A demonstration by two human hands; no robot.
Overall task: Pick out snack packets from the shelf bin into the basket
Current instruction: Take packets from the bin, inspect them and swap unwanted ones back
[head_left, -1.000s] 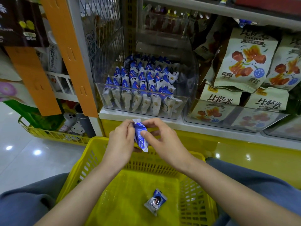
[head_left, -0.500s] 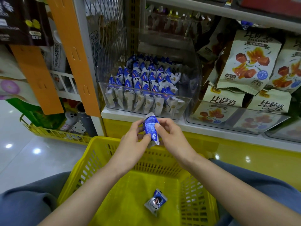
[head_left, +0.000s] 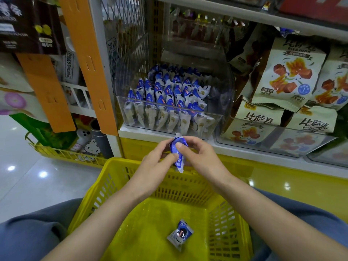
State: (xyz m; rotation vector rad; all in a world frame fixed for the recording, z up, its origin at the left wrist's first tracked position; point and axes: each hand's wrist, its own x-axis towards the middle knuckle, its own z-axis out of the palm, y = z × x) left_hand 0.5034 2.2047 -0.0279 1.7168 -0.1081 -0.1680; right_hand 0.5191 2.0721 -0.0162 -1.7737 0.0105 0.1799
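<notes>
Blue snack packet [head_left: 178,161] pinched over the basket [head_left: 105,178], drop pending.
Under our hands a loose packet [head_left: 179,235] lies on the basket floor. Our left hand [head_left: 156,162] and right hand [head_left: 201,157] both pinch the blue snack packet in curled fingertips near the far rim; we judge release comes next. Beyond, the shelf bin [head_left: 220,110] blurs at the back; fingers cover the packet's middle.

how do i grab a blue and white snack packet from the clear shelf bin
Pinch the blue top edge of a front-row blue and white snack packet from above: they stand upright in tight rows, and the clear shelf bin's front wall covers their lower halves.
</notes>
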